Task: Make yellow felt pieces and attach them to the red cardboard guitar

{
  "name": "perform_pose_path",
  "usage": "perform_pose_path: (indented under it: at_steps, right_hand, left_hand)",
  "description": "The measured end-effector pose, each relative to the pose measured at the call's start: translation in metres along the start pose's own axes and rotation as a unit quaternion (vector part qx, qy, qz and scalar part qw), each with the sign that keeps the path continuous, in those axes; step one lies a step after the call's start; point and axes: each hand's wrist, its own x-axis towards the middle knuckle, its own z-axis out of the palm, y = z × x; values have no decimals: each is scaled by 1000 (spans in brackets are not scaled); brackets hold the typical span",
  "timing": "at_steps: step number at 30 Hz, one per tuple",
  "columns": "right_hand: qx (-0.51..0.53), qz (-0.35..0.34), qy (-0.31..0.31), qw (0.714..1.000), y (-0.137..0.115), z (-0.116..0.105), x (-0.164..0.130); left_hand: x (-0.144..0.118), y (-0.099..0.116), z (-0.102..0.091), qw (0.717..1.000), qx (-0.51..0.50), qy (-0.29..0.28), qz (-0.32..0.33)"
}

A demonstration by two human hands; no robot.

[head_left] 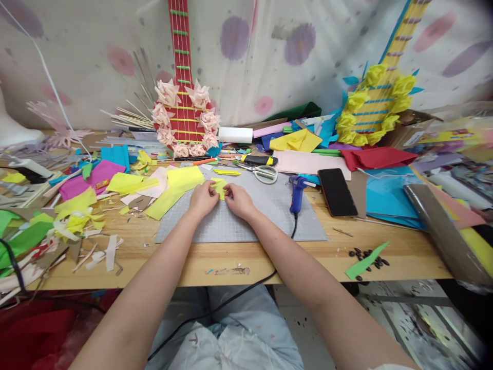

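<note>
Between my hands, above the grey cutting mat (239, 226), is a small piece of yellow crepe paper (219, 188). The fingers of my left hand (205, 198) pinch its left side. Thumb and fingers of my right hand (238, 200) close on its right edge. Just beyond lie folded yellow strips (227, 172) and a pair of scissors (265, 174) with pale handles. To the left, larger sheets of yellow crepe paper (181, 187) overlap the mat's edge. A blue hot glue gun (296, 194) rests on the mat's right side, its cord running toward me.
A red paper guitar (187, 121) with pink flowers and a yellow one (372, 110) stand at the back. A phone (337, 192) lies right of the glue gun. Paper scraps (77, 221) crowd the left; dark seeds (379, 261) and a green strip (365, 261) sit front right.
</note>
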Motion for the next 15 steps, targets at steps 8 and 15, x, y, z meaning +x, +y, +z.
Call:
perform_pose_path:
  at_steps: [8, 15]
  right_hand:
    - [-9, -5, 1, 1000, 0, 1, 0]
    - [-12, -2, -2, 1000, -2, -1, 0]
  left_hand:
    - [-6, 6, -1, 999, 25, 19, 7]
    - [-8, 3, 1, 991, 104, 35, 75]
